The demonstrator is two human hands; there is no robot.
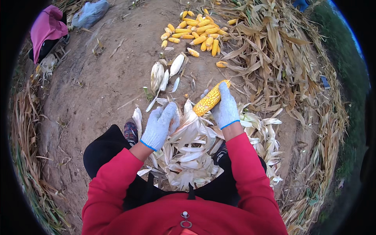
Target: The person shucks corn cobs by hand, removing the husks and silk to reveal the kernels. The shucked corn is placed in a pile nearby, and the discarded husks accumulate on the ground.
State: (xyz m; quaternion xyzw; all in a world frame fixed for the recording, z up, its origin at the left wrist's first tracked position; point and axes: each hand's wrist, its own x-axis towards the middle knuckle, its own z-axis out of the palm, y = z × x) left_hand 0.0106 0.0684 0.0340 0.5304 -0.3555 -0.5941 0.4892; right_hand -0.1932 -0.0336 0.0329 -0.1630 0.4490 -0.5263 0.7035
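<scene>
My right hand (224, 105), in a white knitted glove with a blue cuff edge, grips a yellow ear of corn (209, 100) with its kernels bare. Pale husk leaves (188, 124) spread from the lower end of the ear towards my left hand (164, 122), gloved alike, whose curled fingers hold them. Beneath both hands, between my shoes, lies a heap of stripped husks (191, 158). Ahead of my left hand, ears still in their husks (157, 77) rest on the soil.
Farther ahead is a pile of husked corn ears (202, 28). Dry corn stalks (267, 53) are heaped along the right, and more dry leaves (25, 117) line the left edge. At the upper left, a person in pink (48, 28) is bent low near a bluish plastic bag (90, 13).
</scene>
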